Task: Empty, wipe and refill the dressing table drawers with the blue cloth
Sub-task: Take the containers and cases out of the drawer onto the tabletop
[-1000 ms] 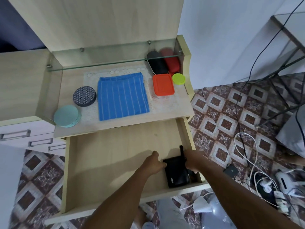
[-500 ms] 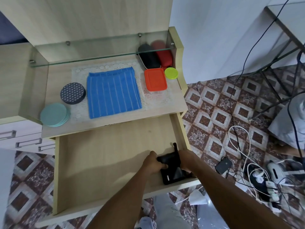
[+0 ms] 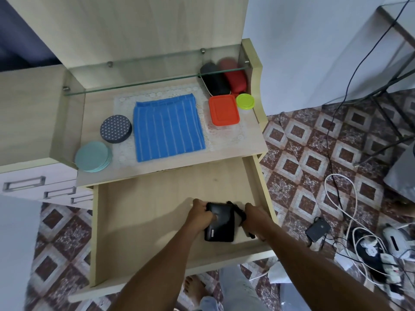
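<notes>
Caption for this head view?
In the open drawer, left hand grips a black wallet, right hand another black item.

Bright, even, soft light, seemingly from the right. Broad soft-edged shadow across drawer floor. Faint sheen on glass shelf. Wide-angle bowing at edges; corners softer; centre slightly smeared.

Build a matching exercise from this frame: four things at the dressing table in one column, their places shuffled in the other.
Things
1. blue cloth
2. black wallet
3. stack of teal discs
4. orange box

Places
A. inside the open drawer
B. front left corner of the tabletop
C. spread flat in the middle of the tabletop
D. right side of the tabletop, next to the green lid

Pairs: 1-C, 2-A, 3-B, 4-D
</notes>
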Tool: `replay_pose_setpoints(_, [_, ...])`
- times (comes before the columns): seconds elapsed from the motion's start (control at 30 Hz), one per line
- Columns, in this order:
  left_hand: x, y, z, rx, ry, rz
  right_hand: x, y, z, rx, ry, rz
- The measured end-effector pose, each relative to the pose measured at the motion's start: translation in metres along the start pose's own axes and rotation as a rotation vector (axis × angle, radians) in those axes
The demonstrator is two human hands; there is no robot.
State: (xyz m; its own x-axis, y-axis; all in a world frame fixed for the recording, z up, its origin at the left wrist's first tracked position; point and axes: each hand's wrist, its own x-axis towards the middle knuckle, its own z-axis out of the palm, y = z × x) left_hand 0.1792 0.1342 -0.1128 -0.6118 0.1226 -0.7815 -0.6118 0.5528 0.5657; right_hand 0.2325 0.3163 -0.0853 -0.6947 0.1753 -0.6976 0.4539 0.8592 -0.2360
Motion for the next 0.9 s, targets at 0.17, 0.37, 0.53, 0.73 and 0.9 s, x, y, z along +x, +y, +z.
replay_pose_setpoints(0.17, [-0.004, -0.013, -0.028, -0.106, 0.012, -0.01, -0.003, -0.011, 0.0, 0.138, 0.051, 0.042])
replay_pose_setpoints(0.37, [-0.015, 0.006, -0.045, -0.266, -0.006, 0.04, 0.006, -0.02, -0.028, 0.528, 0.15, 0.055])
replay_pose_setpoints(0.53, [-0.016, 0.055, -0.041, -0.336, -0.06, 0.162, 0.01, -0.019, -0.066, 0.921, 0.235, 0.045])
replay_pose_setpoints(0.73, [-0.012, 0.113, -0.037, -0.383, -0.079, 0.24, 0.012, -0.024, -0.123, 1.075, 0.381, 0.005])
replay_pose_setpoints(0.9, [-0.002, 0.148, -0.038, -0.391, -0.042, 0.266, 0.024, -0.027, -0.162, 1.113, 0.472, 0.002])
